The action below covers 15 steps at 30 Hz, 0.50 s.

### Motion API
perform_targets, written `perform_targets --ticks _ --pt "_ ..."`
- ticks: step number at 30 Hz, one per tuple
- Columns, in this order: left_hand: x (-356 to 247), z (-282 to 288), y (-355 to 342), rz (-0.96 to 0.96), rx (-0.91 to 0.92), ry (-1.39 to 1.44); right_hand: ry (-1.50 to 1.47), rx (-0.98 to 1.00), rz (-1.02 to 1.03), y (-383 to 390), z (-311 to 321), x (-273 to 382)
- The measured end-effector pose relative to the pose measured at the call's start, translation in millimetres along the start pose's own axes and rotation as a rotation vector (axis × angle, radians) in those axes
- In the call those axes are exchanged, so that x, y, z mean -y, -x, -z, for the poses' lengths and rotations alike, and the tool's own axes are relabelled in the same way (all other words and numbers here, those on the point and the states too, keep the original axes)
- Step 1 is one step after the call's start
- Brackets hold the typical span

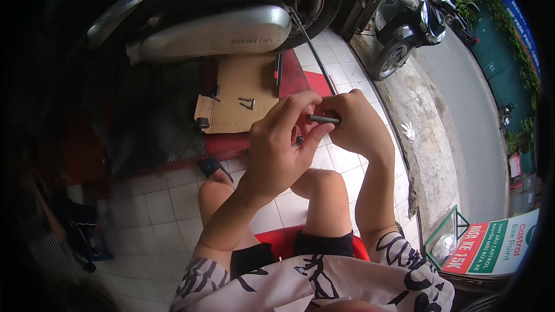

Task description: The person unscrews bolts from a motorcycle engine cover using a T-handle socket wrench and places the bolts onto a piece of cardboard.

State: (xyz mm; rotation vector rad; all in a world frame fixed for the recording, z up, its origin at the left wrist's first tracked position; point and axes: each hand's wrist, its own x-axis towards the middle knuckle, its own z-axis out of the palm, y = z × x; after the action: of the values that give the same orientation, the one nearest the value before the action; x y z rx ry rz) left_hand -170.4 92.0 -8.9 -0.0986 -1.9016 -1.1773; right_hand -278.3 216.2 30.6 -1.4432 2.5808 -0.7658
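Both my hands meet in front of me, above my knees. A short dark grey rod (324, 119) lies between them, one end in the curled fingers of my right hand (359, 122). My left hand (280, 138) is closed beside it, its thumb against the rod's underside; what its fingers hold is hidden. Beyond my hands, several small screws (247, 103) lie on a flattened piece of cardboard (234, 84). A dark round part (202, 122) sits at the cardboard's near left corner.
A scooter's silver muffler (217, 34) hangs over the red platform (298, 72). From near its wheel a long thin rod (315, 52) slants toward my hands. My knees rise over white tiles (341, 167); I sit on a red stool (359, 248). Parked motorbikes (404, 40) stand outside, right.
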Motion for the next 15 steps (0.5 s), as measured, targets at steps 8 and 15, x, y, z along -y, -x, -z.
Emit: perform_targets --ticks 8,15 --pt "23.8 0.7 0.3 -0.102 0.019 0.104 -0.265 -0.353 0.131 21.7 -19.0 -35.3" --pt "24.6 6.3 0.8 -0.12 -0.033 0.045 -0.897 -0.291 0.116 53.4 -31.1 -129.1"
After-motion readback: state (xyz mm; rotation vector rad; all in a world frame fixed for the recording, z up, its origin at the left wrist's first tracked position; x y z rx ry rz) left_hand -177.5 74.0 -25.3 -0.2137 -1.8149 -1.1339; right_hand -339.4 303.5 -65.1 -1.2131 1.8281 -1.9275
